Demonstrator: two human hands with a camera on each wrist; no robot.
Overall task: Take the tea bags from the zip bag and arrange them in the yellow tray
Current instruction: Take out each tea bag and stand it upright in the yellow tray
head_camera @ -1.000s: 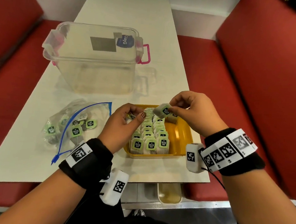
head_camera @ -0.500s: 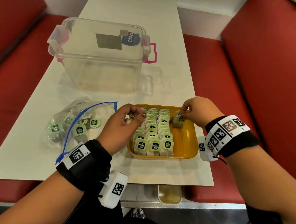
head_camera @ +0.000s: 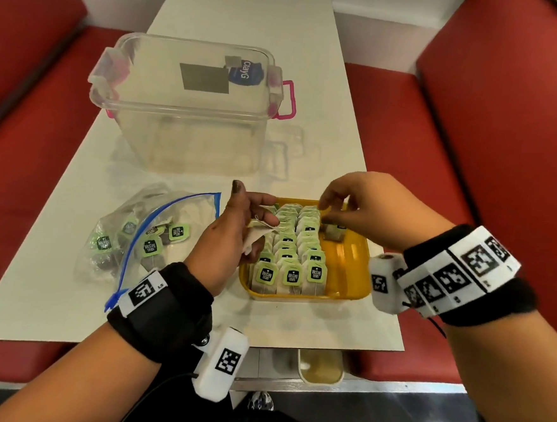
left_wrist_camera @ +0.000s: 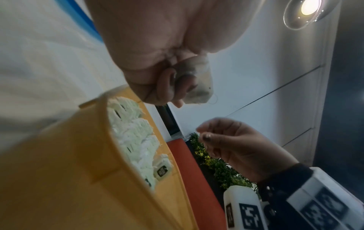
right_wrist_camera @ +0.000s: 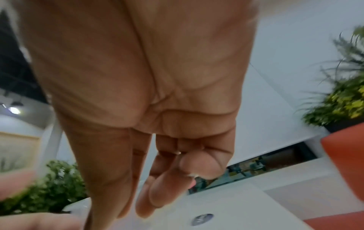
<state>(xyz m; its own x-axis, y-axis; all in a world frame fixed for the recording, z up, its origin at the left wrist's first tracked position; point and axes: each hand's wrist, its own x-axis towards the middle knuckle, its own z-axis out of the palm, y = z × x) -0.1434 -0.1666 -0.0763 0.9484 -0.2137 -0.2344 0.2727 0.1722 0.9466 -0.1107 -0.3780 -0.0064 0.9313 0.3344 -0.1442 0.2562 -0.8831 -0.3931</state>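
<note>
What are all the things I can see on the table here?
Tea bags with green tags: many, in three rows in the tray's left part; one more at the back right of the tray.
Yellow tray: one, near table edge.
Zip bag: one, clear with blue zip, left of tray, holding more tea bags.
Clear box: one, pink clips, behind the bag and tray.
White table: one, between red seats.
Left hand: holds a tea bag at the tray's left edge.
Right hand: above the tray's back, holding nothing.
</note>
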